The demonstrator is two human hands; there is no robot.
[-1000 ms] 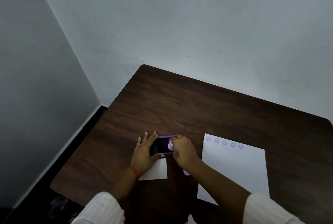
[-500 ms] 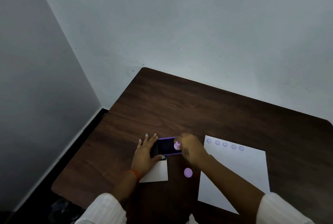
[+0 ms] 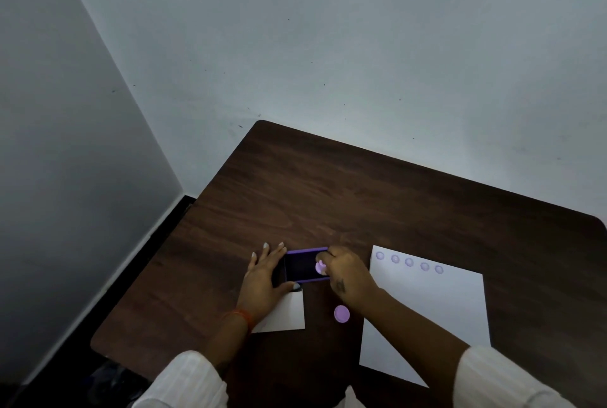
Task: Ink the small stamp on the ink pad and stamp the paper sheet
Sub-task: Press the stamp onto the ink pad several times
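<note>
Right hand (image 3: 348, 278) hides most of the stamp (image 3: 320, 267) (base unseen) on ink pad (image 3: 300, 265).

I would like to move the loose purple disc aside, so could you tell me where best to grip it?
The disc lies flat on the table, so pinch its rim at opposite edges from above. The right arm crosses beside it, so the near side looks clearest.

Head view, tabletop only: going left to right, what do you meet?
Left hand → ink pad → small stamp held in the right hand → paper sheet with its row of stamp marks. The small white card and the purple cap overlap these in the order, so both are left out.
</note>
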